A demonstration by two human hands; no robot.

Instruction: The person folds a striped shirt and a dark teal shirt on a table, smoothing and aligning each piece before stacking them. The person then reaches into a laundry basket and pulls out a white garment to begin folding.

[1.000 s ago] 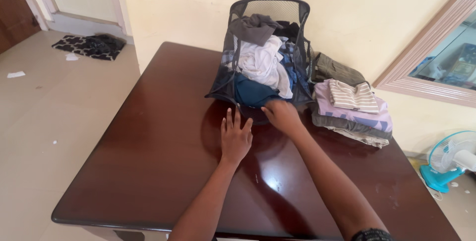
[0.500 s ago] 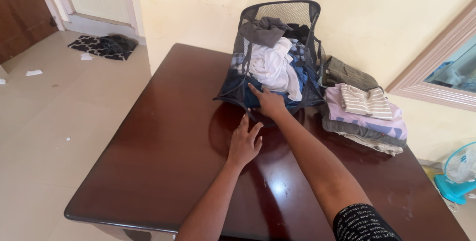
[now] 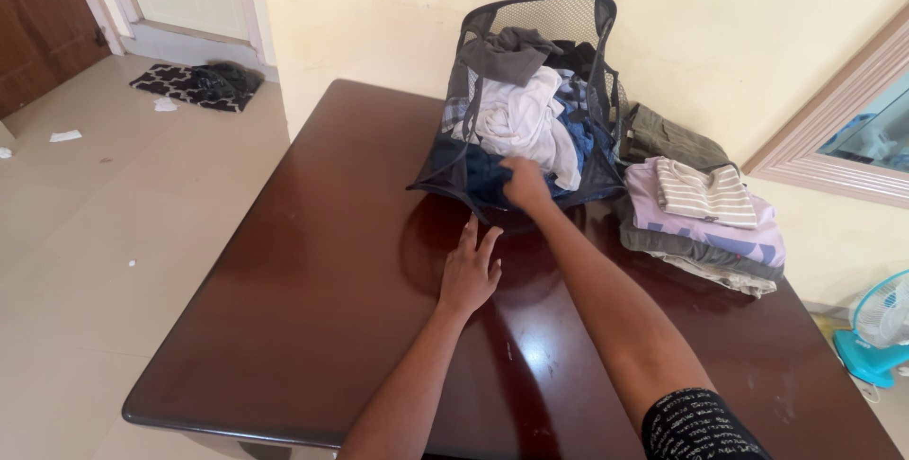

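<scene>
Your right hand (image 3: 526,185) is the nearer one, fingers curled into the blue cloth (image 3: 483,174) at the mouth of the tipped mesh hamper (image 3: 530,91), straight ahead; your left hand (image 3: 468,273) lies flat, fingers spread, on the desk (image 3: 312,280) just short of it

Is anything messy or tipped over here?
Yes. The mesh basket lies tipped on its side on the table, with clothes spilling out of its mouth. The right hand is in that heap. A dark cloth also lies crumpled on the floor by the door.
</scene>
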